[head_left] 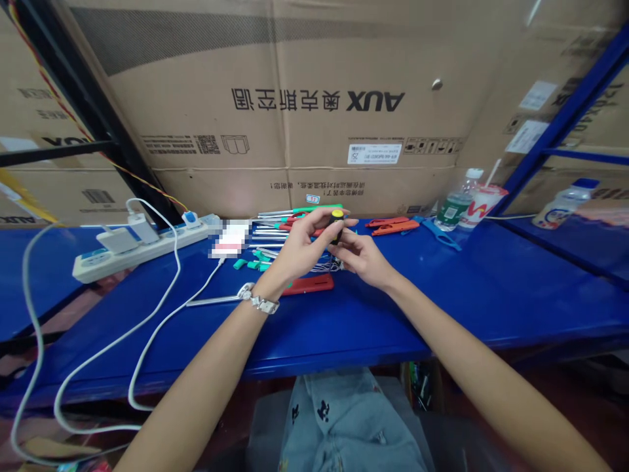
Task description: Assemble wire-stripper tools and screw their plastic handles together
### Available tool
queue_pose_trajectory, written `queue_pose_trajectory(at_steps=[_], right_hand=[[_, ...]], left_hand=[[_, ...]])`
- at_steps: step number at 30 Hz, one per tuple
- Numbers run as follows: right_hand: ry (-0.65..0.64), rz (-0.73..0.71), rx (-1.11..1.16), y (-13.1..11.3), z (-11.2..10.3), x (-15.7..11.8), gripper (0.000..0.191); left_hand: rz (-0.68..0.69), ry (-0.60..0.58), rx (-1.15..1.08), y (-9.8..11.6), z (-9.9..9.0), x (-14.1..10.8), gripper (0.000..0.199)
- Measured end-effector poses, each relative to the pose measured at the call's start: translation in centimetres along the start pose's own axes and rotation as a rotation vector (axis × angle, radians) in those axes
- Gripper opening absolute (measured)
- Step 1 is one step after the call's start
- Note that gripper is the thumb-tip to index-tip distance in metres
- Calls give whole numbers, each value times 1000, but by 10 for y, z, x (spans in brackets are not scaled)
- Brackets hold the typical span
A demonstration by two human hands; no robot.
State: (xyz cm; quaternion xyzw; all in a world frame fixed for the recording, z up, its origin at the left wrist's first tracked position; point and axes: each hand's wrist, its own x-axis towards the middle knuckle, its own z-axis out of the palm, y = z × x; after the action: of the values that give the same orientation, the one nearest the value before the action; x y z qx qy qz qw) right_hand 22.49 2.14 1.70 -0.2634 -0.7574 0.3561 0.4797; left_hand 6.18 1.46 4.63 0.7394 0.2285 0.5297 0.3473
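Over the blue table [344,334], the left hand [305,244] squeezes an upright yellow-and-black tool [337,216], and the right hand [367,261] is just beside it, its grip too hidden to tell.

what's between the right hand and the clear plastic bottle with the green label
In the head view, flat orange-red plastic pieces nearer the right hand, then flat blue plastic pieces nearer the bottle.
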Motion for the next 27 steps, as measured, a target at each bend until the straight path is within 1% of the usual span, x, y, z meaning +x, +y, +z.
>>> queue_pose_trajectory(at_steps=[1, 2, 3, 6, 7, 8, 9, 11, 12, 14, 16, 17, 18, 19, 22, 23, 24, 25, 26, 27], right_hand=[[19, -9, -25, 1, 1, 1, 35], [45, -11, -53, 2, 3, 2, 36], [72, -6, -79, 4, 5, 3, 37], [162, 23, -109, 12, 15, 6, 43], [189, 24, -107, 14, 18, 6, 45], [216, 22, -105, 15, 20, 6, 47], [238, 21, -106, 15, 21, 6, 49], [239, 26, -111, 12, 20, 4, 46], [208, 30, -106, 9, 18, 3, 42], [88, 32, -72, 3, 12, 0, 37], [-20, 25, -50, -1, 6, -1, 33], [-37, 17, -58, -1, 5, -2, 33], [-28, 10, -77, 0, 4, -1, 34], [-1, 4, -96, 2, 6, -1, 35], [100, 12, -111, 9, 15, 2, 42], [133, 24, -105, 11, 18, 3, 44], [164, 37, -101, 12, 20, 4, 45], [188, 49, -101, 12, 22, 4, 44], [194, 58, -100, 11, 22, 3, 41], [180, 59, -93, 9, 21, 3, 39]], left_hand=[[-1, 5, -3, 0, 0, 0, 30], [-5, 35, 0, 0, 2, 0, 32], [-6, 89, 8, 0, 4, 1, 34], [-2, 306, 33, -3, 12, 3, 39], [4, 358, 30, -3, 14, 4, 40], [10, 385, 18, -4, 15, 4, 40], [11, 381, -2, -4, 16, 5, 39], [-3, 290, -42, -2, 13, 5, 36], [-15, 219, -53, 0, 10, 5, 34], [-30, 79, -43, 3, 3, 4, 34], [-25, -1, -17, 5, -2, 3, 36], [-21, -4, -7, 5, -2, 3, 36], [-18, 22, 0, 4, -1, 3, 35], [-13, 78, 7, 3, 1, 3, 33], [8, 318, 22, -1, 13, 3, 37], [15, 375, 20, -2, 16, 3, 38], [17, 403, 11, -3, 18, 3, 38], [12, 396, -3, -3, 20, 3, 37], [2, 356, -19, -2, 19, 3, 34], [-13, 290, -37, -2, 18, 3, 33]])
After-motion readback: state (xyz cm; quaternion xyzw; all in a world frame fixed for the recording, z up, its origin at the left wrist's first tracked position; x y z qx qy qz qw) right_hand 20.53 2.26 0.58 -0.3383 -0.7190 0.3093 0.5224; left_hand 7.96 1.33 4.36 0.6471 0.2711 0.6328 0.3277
